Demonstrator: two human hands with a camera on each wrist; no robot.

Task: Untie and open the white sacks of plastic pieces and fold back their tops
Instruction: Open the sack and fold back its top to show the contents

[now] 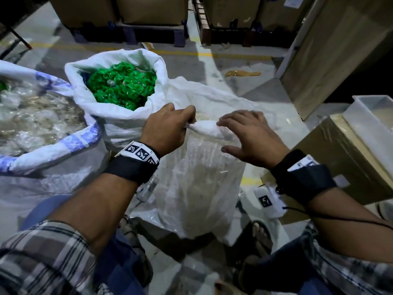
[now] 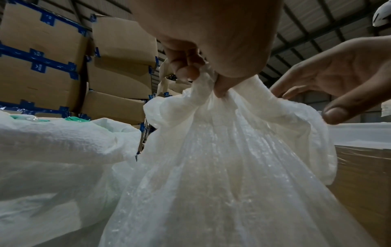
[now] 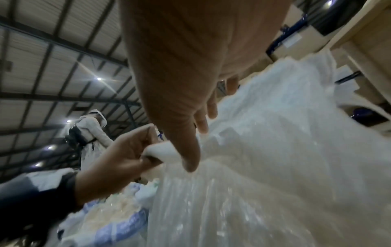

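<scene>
A white translucent sack (image 1: 202, 188) of pale plastic pieces stands on the floor between my feet. Its top is gathered into a rolled neck (image 1: 204, 127). My left hand (image 1: 170, 126) grips the left end of that neck; in the left wrist view the fingers (image 2: 190, 70) pinch the bunched fabric (image 2: 211, 103). My right hand (image 1: 244, 133) hovers over the right end with fingers spread and straight, the fingertips touching the roll. In the right wrist view its fingers (image 3: 190, 133) reach down beside the pinched roll (image 3: 160, 150). Whether a tie is still on the neck is hidden.
An open sack of green pieces (image 1: 119, 86) stands just behind my left hand. A wide sack with blue print (image 1: 32, 116) lies at the left. Cardboard boxes (image 1: 340, 156) with a white bin (image 1: 372, 111) crowd the right. Another person (image 3: 91, 132) stands beyond.
</scene>
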